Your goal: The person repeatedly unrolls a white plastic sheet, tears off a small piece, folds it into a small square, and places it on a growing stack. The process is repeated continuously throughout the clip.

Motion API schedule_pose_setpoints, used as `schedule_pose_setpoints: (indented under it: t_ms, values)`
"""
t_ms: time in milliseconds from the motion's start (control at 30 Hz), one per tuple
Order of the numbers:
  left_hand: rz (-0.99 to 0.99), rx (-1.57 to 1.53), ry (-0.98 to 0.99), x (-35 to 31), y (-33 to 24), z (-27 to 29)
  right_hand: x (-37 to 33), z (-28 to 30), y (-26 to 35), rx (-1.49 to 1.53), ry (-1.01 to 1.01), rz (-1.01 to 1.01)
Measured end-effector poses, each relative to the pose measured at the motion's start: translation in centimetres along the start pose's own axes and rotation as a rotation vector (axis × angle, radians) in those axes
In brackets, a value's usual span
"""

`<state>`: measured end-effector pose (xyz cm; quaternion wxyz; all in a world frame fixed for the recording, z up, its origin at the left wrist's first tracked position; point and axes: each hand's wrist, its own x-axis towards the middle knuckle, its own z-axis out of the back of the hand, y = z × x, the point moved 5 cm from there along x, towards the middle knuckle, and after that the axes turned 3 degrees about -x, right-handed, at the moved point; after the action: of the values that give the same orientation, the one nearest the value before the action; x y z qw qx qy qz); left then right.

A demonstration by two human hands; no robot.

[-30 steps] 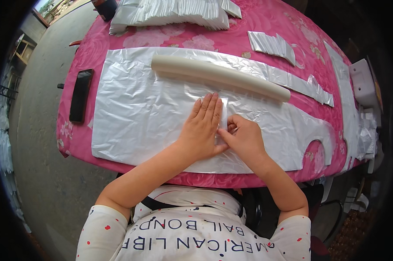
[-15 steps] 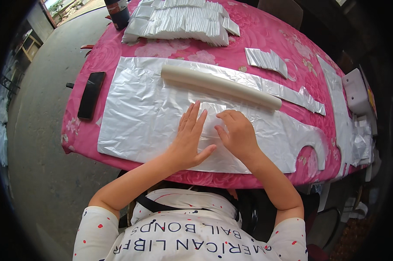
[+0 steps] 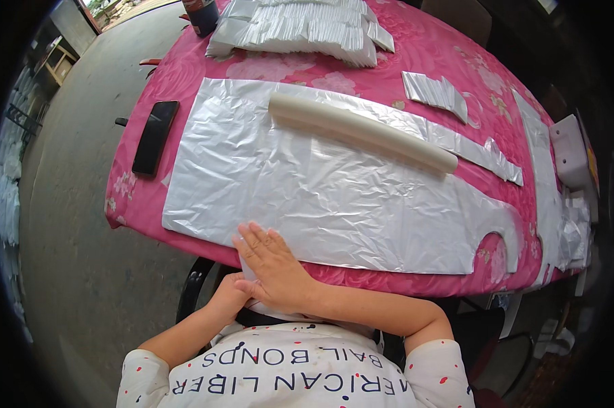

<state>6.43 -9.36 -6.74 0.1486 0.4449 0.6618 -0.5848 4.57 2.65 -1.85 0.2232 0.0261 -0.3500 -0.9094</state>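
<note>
My right hand (image 3: 273,265) crosses over to the left at the table's near edge, fingers stretched out and flat. Partly beneath it is my left hand (image 3: 228,298), closed, close to my lap. A pale sliver of a folded plastic bag (image 3: 247,270) shows between the two hands; most of it is hidden. Beyond them a large white plastic bag (image 3: 320,211) lies flat and wrinkled, with a curved handle cut-out at its right end. A beige roller tube (image 3: 361,132) rests across the bag's far side.
Stacks of folded white bags (image 3: 300,30) stand at the far side beside a dark bottle (image 3: 201,17). A smaller folded bundle (image 3: 434,94) lies right of them. A black phone (image 3: 155,138) is at the left. More flat bags (image 3: 541,177) and a white box (image 3: 570,151) are at the right edge.
Both hands have moved from the middle of the large bag down to the table's near edge, the right crossing over the left. The small folded piece between them has left the bag's surface.
</note>
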Motion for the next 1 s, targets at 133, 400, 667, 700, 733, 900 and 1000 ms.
schedule_pose_setpoints:
  t_ms: [133, 400, 667, 700, 733, 900, 1000]
  values:
    - [-0.208, 0.31, -0.004, -1.0, -2.4, -0.4, -0.3, 2.9, 1.8, 0.062, -0.037, 0.075]
    - [-0.945, 1.067, -0.014, -3.6, -11.6, -6.3, -2.1, 9.6, -1.5, 0.372, -0.147, 0.055]
    - [-0.607, 0.321, 0.289, -1.8, -10.7, -7.5, -5.5, 11.4, -2.4, 0.74, -0.394, 0.081]
    - [-0.552, 0.217, 0.299, -1.6, -10.6, -7.8, -5.8, 11.5, -2.5, 0.727, -0.412, 0.087]
    - [-0.634, 0.322, 0.334, -1.5, -10.7, -8.0, -6.0, 11.5, -2.6, 0.714, -0.43, 0.094]
    - [-0.796, 0.568, 0.389, -1.2, -11.1, -9.1, -6.6, 11.8, -3.3, 0.597, -0.47, 0.085]
    - [-0.889, 0.715, 0.328, -1.6, -11.8, -9.4, -7.0, 12.5, -3.7, 0.534, -0.498, 0.103]
